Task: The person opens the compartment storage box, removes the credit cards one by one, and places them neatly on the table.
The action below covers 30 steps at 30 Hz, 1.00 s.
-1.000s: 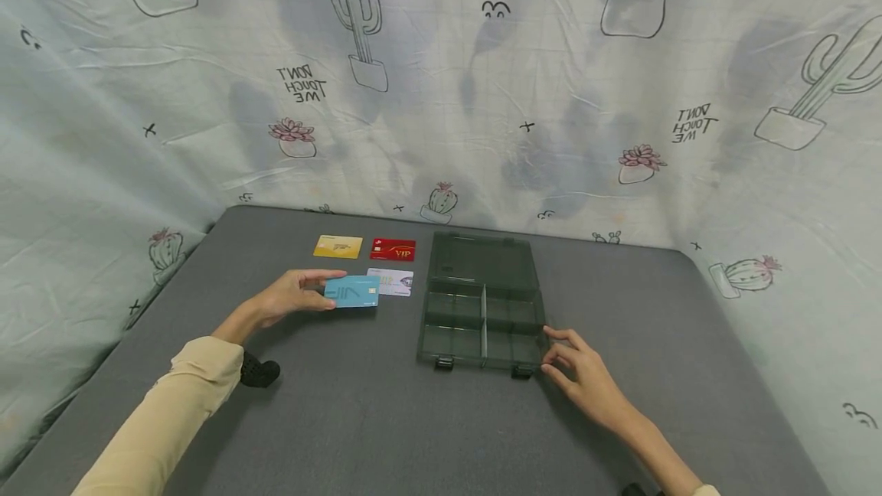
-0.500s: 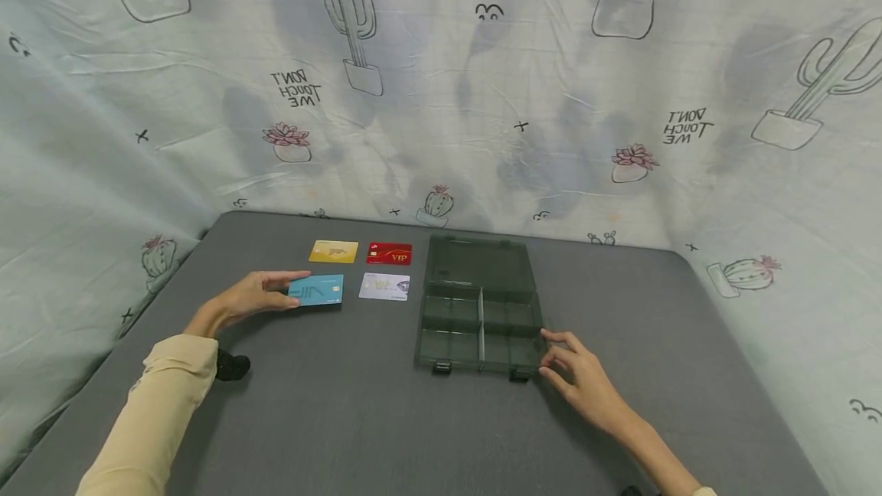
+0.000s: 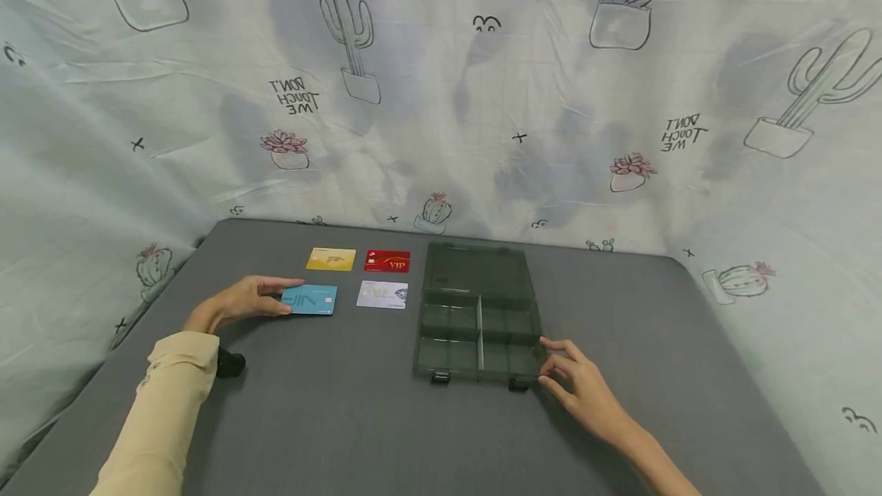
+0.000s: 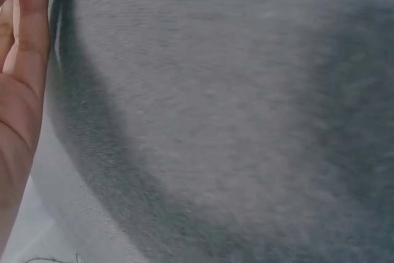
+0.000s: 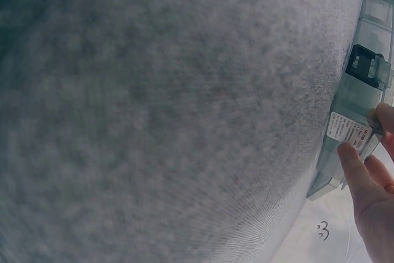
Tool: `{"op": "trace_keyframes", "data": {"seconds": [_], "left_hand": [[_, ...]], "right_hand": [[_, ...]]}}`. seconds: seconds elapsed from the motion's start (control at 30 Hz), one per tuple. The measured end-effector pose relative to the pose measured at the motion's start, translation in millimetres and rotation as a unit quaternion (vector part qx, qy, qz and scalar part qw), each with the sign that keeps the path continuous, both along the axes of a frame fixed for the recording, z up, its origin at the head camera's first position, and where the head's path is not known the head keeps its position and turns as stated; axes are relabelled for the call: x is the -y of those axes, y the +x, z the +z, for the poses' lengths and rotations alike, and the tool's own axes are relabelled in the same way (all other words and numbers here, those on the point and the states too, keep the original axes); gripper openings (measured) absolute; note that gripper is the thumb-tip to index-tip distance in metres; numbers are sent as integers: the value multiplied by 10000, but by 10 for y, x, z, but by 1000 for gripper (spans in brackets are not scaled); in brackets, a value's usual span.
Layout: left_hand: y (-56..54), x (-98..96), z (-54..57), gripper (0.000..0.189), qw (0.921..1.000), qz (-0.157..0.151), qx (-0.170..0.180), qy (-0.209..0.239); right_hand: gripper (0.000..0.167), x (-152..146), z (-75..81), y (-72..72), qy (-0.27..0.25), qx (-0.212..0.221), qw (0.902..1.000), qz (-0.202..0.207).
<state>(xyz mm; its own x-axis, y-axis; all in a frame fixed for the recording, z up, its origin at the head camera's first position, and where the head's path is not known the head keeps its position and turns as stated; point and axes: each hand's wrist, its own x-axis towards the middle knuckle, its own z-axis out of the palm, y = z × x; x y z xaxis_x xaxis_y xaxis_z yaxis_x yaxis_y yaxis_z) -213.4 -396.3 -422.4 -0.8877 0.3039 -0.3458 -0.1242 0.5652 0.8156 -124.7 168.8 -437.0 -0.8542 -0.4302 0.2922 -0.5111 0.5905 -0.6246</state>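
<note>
My left hand [image 3: 241, 301] pinches the left end of a light blue VIP card [image 3: 308, 300] between thumb and fingers, low over the table or on it. A yellow card [image 3: 331, 259] lies just behind it. To its right are a red VIP card [image 3: 387, 261] and, nearer, a whitish VIP card [image 3: 382, 295], both flat. My right hand [image 3: 584, 390] touches the right side of a dark translucent box [image 3: 480, 327] with its fingertips. The box's lid [image 3: 477, 270] is folded back. In the right wrist view, a fingertip rests by the label [image 5: 349, 130] on the box wall.
Two black latches [image 3: 518, 383] project from the box's front edge. Inside the box, a light divider [image 3: 480, 339] splits the compartments. A grey cloth covers the table [image 3: 331, 419]. Patterned fabric [image 3: 441, 98] hangs behind and at both sides.
My left hand has carried the blue card leftward, off the whitish card, and lowered it in front of the yellow one. My right hand stays at the box.
</note>
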Motion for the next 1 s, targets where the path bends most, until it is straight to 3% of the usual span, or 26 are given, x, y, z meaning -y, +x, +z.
{"op": "trace_keyframes", "data": {"seconds": [0.27,0.57,1.0], "left_hand": [[-64,-5,-8,70,9997,-121,-135,-173],[-186,-51,11,72,9994,-62,-31,-336],[-288,-184,76,65,9952,-336,-348,-847]], "right_hand": [[19,9,29,20,10,23,10000,47],[18,-7,62,7,38,-42,10000,-2],[20,-12,32,-10,55,45,10000,-48]]}}
